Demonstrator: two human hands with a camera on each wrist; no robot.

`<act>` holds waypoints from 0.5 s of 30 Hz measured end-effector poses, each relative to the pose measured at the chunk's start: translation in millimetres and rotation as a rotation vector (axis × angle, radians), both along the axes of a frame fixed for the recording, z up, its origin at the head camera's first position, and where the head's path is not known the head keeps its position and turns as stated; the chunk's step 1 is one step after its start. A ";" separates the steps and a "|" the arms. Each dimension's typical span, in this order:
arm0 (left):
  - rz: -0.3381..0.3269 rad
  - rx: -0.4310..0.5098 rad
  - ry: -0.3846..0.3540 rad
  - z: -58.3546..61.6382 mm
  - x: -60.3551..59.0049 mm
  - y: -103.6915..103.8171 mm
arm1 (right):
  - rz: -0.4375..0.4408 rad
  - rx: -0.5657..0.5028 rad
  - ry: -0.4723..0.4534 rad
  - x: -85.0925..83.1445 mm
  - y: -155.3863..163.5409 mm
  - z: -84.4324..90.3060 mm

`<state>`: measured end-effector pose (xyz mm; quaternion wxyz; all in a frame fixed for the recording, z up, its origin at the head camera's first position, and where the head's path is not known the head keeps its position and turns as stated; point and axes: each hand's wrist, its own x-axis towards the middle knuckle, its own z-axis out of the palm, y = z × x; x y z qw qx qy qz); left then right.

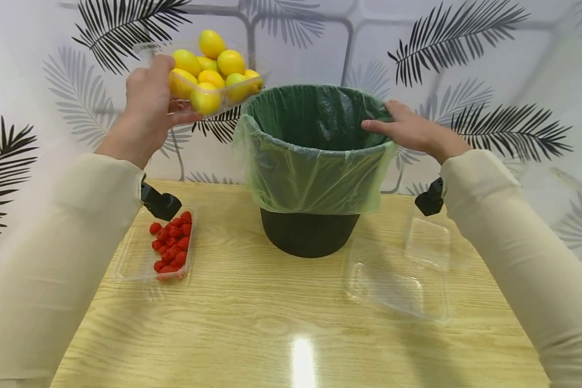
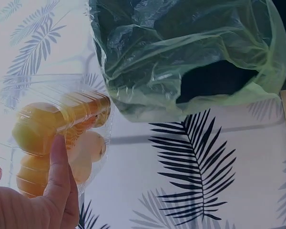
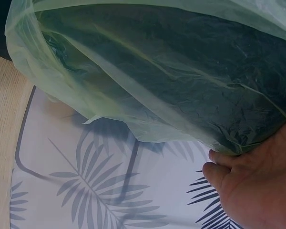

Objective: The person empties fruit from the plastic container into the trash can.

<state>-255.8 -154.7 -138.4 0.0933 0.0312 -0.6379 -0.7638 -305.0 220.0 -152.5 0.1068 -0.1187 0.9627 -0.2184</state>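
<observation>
My left hand (image 1: 147, 102) grips a transparent plastic container (image 1: 230, 106) heaped with yellow oval fruits (image 1: 206, 98), raised and tilted at the upper left of the bin. In the left wrist view, its fingers lie along the container's outside, with fruits (image 2: 35, 129) seen through the plastic. The black trash bin (image 1: 310, 231) stands upright on the table, its green plastic liner (image 1: 315, 180) folded over the rim. My right hand (image 1: 412, 126) holds the bin's right rim, thumb over the opening. The right wrist view shows its fingers on the liner's outside (image 3: 100, 90).
Red raspberries (image 1: 174, 242) lie in a transparent tray (image 1: 131, 261) at the table's left, under my left forearm. Another transparent plastic container (image 1: 397, 291) sits right of the bin. Behind the wooden table (image 1: 233, 323) is a leaf-patterned wall (image 1: 213, 156).
</observation>
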 end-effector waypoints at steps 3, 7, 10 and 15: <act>0.014 -0.040 -0.002 3.2 -2.7 10.0 | 0.000 -0.011 0.001 -0.2 -0.2 -0.7; 0.014 -0.101 0.000 5.3 -5.8 22.7 | 0.004 -0.014 0.009 -0.8 -0.4 -1.5; 0.010 -0.162 0.028 5.5 -7.6 31.7 | 0.005 -0.009 0.011 -1.0 -0.3 -1.4; 0.020 -0.226 0.054 7.0 -9.1 47.9 | 0.006 -0.002 0.018 -0.8 0.1 -1.2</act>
